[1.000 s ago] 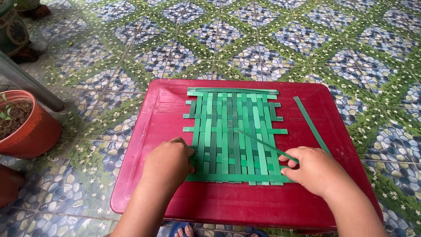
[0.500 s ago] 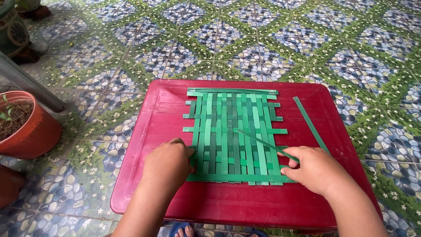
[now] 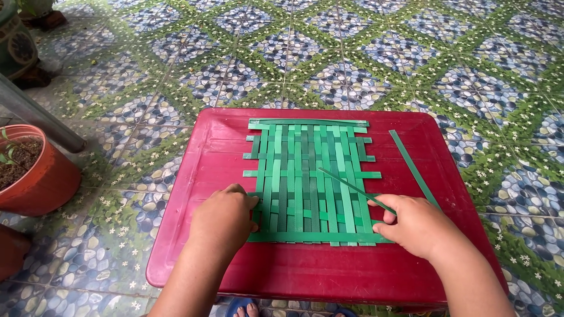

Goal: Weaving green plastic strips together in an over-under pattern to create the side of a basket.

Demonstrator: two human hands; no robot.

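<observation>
A flat mat woven of glossy green strips (image 3: 308, 179) lies at the centre of a low red plastic table (image 3: 211, 147), its lattice of vertical and horizontal bands nearly square, with short strip ends sticking out along its left and right edges. The left hand (image 3: 223, 220) rests knuckles-up on the mat's lower left corner, fingers curled together and pressing down on the weave's edge. The right hand (image 3: 414, 223) sits at the mat's lower right corner, its thumb and forefinger pinched on the near end of a single narrow green strip (image 3: 352, 188), which slants up and to the left across the woven surface, slightly raised. A second loose green strip (image 3: 411, 164) lies by itself on the table just to the right of the mat, angled along the tabletop and apart from both hands. The table stands on a tiled floor patterned in blue pebbles and green bands with white flowers (image 3: 352, 64). At the left edge, a terracotta-coloured pot holding soil (image 3: 35, 176) stands on the floor beside a grey pole (image 3: 41, 114). Toes (image 3: 247, 308) show below the table's near rim.
</observation>
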